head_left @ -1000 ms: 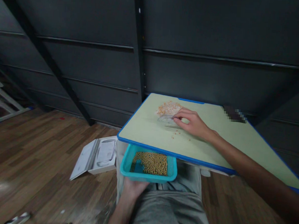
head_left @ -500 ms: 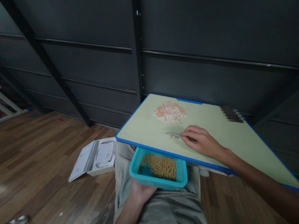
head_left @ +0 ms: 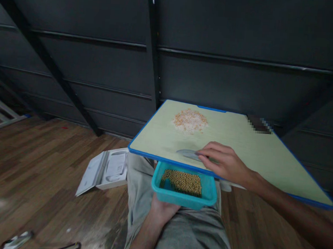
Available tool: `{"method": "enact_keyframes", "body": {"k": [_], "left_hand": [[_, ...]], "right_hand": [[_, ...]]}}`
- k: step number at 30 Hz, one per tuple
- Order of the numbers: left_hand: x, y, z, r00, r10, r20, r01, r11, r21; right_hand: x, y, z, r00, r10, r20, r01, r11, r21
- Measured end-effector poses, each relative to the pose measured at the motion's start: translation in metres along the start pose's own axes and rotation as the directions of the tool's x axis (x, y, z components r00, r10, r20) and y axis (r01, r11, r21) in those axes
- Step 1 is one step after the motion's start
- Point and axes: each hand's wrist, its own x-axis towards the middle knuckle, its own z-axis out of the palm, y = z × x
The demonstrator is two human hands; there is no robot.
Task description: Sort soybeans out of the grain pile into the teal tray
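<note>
Sweeping well means keeping the flat scraper (head_left: 187, 154), pinched in the right hand's fingers (head_left: 206, 156), low to the surface (head_left: 255, 145) edge, with the left hand (head_left: 161, 210) cupping the teal basket (head_left: 183, 187) directly beneath those fingers.

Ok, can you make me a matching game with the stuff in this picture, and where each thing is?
Things:
1. teal tray of beans
2. grain pile
3. white box
4. flat grey tool

Places:
A. lying open on the wooden floor
B. at the table's near edge, under the right hand's fingers
C. held up by the left hand, just below the table edge
D. on the far part of the green tabletop

Pairs: 1-C, 2-D, 3-A, 4-B
</note>
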Motion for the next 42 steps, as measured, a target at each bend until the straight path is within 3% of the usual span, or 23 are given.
{"method": "enact_keyframes", "body": {"k": [6, 12, 18, 21, 27, 35, 42], "left_hand": [[-0.007, 0.0, 0.002, 1.0, -0.019, -0.013, 0.019, 1.0, 0.021], [-0.005, 0.001, 0.001, 0.998, -0.064, 0.018, 0.063, 0.996, 0.058], [-0.002, 0.001, -0.001, 0.996, -0.083, 0.047, 0.079, 0.994, 0.076], [-0.002, 0.004, -0.007, 0.998, -0.058, 0.029, 0.055, 0.994, 0.09], [-0.004, 0.014, -0.021, 0.999, -0.028, 0.04, 0.023, 0.992, 0.127], [-0.003, 0.018, -0.034, 0.999, -0.021, 0.035, 0.017, 0.994, 0.112], [0.004, 0.023, -0.054, 0.999, 0.024, -0.021, -0.02, 0.985, 0.171]], "right_hand": [[-0.018, 0.018, -0.019, 0.992, 0.123, -0.018, -0.125, 0.981, -0.146], [-0.04, -0.005, -0.015, 0.994, 0.089, 0.067, -0.076, 0.982, -0.174], [-0.026, -0.015, -0.01, 0.997, 0.027, 0.078, -0.015, 0.988, -0.152], [-0.009, 0.0, -0.004, 0.998, 0.053, 0.028, -0.049, 0.992, -0.12], [0.031, 0.038, 0.018, 0.98, 0.115, 0.163, -0.087, 0.982, -0.167], [0.076, 0.103, 0.025, 0.972, 0.203, 0.115, -0.162, 0.943, -0.292], [0.083, 0.118, 0.029, 0.966, 0.253, 0.061, -0.227, 0.933, -0.278]]}}
